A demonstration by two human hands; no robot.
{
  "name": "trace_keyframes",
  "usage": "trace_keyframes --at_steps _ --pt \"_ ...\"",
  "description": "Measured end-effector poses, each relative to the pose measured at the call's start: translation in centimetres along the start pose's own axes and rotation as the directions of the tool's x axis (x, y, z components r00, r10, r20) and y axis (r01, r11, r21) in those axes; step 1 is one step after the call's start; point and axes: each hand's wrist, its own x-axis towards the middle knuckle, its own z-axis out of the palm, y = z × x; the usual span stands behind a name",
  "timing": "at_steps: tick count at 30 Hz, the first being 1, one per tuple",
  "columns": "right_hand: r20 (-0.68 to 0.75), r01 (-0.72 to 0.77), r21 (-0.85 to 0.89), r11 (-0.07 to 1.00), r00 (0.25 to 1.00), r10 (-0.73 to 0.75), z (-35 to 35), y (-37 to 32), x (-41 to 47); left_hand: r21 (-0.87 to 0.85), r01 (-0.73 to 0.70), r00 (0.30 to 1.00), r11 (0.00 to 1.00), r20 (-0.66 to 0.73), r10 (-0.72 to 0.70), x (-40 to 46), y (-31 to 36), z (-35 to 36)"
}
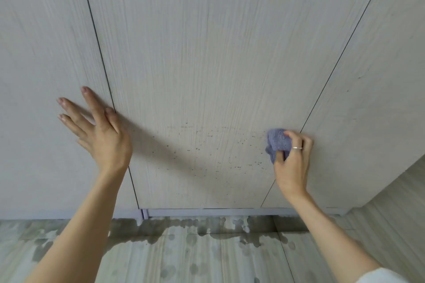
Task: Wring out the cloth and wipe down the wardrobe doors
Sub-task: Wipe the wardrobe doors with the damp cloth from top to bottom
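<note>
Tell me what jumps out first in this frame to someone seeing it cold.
The bunched blue-purple cloth, gripped by the right hand against the pale wood-grain wardrobe door near its right seam. Next, the left hand with fingers spread flat on the neighbouring door at the left seam. Then the dark specks scattered low on the middle door, and the wet patches on the floor below.

Doors pale grey-white, fine vertical grain, dark specks between the hands. Cloth in right hand lavender-blue. Ring silver. Floor below hands grey-green, streaked, dark wet blotches.
</note>
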Motion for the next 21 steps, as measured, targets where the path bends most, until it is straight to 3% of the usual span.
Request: trace_keyframes --at_steps 4,9,11,15,17,21 --pt "-0.187 0.056 0.077 0.995 0.982 -0.041 0.5 -1.3 1.6 -0.072 0.074 0.997 0.995 0.042 -0.071 -1.5 -2.0 0.6" --pt "-0.067 -0.196 0.166 0.966 0.976 0.209 3.7 1.0 -4.1 -0.078 0.074 0.997 0.994 0.040 -0.071 -1.5 -2.0 0.8" --pt "0.010 -0.384 0.200 0.902 0.921 0.390 4.9 2.4 -6.1 -0.078 0.070 0.997 0.994 0.024 -0.069 -1.6 -1.9 0.9" --pt "0.053 -0.675 0.293 0.677 0.718 0.694 5.6 3.2 -7.0 -0.079 0.077 0.997 0.994 0.013 -0.076 -1.7 -1.7 1.0" --pt "0.014 -0.644 0.345 0.683 0.731 0.682 4.9 1.6 -5.9 -0.081 0.072 0.997 0.994 0.009 -0.072 -1.7 -1.6 1.0" --pt "-0.090 -0.367 0.489 0.791 0.881 0.464 3.0 -3.1 -1.4 -0.097 0.075 0.997 0.992 -0.014 -0.076 -1.8 -1.5 1.3"
